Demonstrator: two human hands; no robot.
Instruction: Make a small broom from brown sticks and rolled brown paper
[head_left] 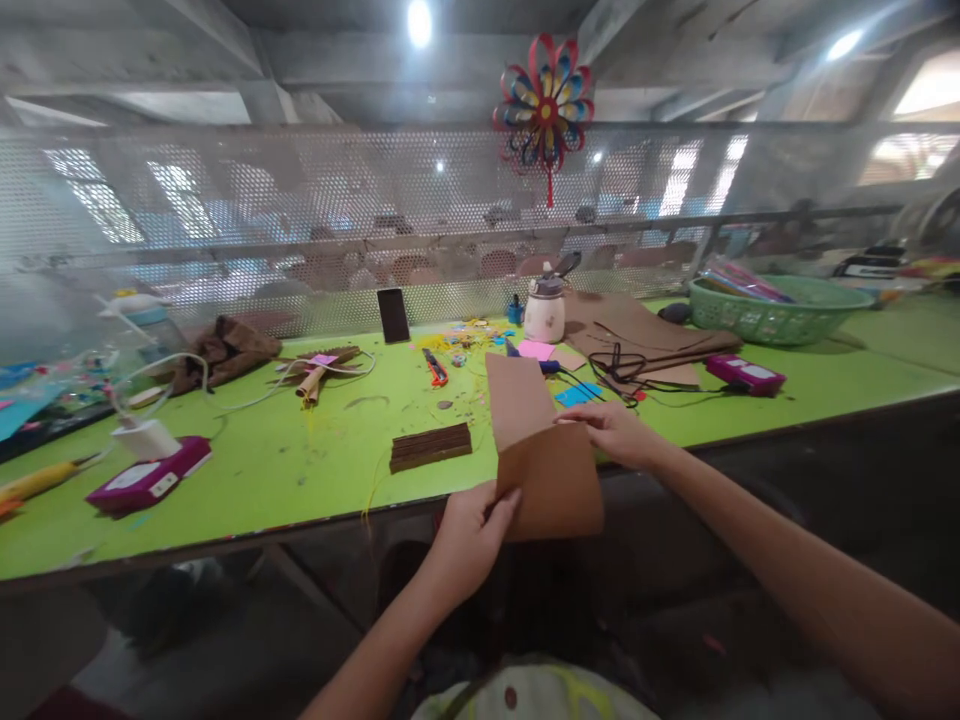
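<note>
A sheet of brown kraft paper (551, 485) with a fold across it is held between my two hands over the table's front edge. Its upper flap stands up and leans back over the green tabletop. My left hand (478, 525) pinches the lower part at its left edge, thumb on the near face. At the upper right, near the fold, my right hand (611, 430) grips the same paper with fingers and thumb. Left of the paper lies a pleated brown paper strip (430, 447), with yellow thread trailing from it.
An orange utility knife (434, 368), a glue gun (550, 367) with a dark cord and a white bottle (545, 312) lie or stand farther back. Purple power boxes (745, 375) sit on both sides. A green basket (780, 312) is at right; a phone (393, 315) leans against the mesh.
</note>
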